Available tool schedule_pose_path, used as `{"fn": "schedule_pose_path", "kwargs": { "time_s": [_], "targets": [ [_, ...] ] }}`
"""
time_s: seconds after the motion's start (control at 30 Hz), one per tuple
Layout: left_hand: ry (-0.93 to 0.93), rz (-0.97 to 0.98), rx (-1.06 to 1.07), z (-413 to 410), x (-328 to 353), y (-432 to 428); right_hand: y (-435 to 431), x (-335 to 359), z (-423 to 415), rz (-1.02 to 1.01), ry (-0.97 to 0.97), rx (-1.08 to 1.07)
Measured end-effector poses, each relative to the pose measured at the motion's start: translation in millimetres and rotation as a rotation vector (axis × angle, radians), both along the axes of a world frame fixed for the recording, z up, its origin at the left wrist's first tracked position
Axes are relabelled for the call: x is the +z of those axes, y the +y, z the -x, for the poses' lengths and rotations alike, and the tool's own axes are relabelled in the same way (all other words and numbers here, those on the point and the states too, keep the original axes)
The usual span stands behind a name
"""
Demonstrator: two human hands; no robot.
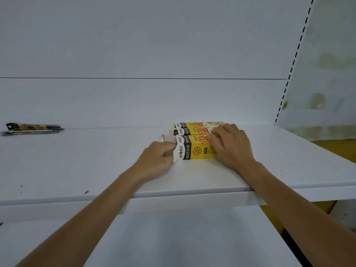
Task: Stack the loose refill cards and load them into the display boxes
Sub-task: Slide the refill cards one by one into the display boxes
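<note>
The left hand [158, 157] is pinching the nearest display box's [196, 150] open flap [178, 149], the right hand [231, 145] is clasping its top, while loose refill cards [32, 129] are lying unloaded along the shelf [96, 166].

Three display boxes on shelf [96, 160], right of ctr, touching front to back: near box [194, 149], mid box [192, 130] behind it, rear box [194, 124] nearest back panel [134, 103]. Left grip [156, 157] holds near box's left end; right grip [231, 145] atop its right part. Refill cards [32, 129] far left, at rear.
</note>
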State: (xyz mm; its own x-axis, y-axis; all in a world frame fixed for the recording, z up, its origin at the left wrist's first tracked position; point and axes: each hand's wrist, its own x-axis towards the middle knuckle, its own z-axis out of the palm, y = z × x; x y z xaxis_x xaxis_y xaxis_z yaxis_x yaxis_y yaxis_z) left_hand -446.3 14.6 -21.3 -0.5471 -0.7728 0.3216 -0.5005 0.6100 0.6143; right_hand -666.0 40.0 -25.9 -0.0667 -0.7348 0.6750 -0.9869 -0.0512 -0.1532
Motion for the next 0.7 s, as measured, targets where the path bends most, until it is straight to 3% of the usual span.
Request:
{"fn": "schedule_pose_path", "kwargs": {
  "time_s": [0.2,0.3,0.4,0.57,0.7],
  "targets": [
    [-0.110,-0.029,-0.038,0,0,6,2,0,3,-0.008,0.008,-0.035],
    [0.054,0.004,-0.019,-1,0,6,3,0,1,-0.007,0.005,-0.031],
    [0.252,0.074,0.130,-8,3,1,5,7,-7,0.051,0.000,0.015],
    [0.114,0.210,0.135,-38,19,-10,-1,41,-53,0.186,-0.126,0.193],
    [0.090,0.154,0.243,-97,25,-18,-30,61,-111,0.146,-0.164,0.332]
  ]
}}
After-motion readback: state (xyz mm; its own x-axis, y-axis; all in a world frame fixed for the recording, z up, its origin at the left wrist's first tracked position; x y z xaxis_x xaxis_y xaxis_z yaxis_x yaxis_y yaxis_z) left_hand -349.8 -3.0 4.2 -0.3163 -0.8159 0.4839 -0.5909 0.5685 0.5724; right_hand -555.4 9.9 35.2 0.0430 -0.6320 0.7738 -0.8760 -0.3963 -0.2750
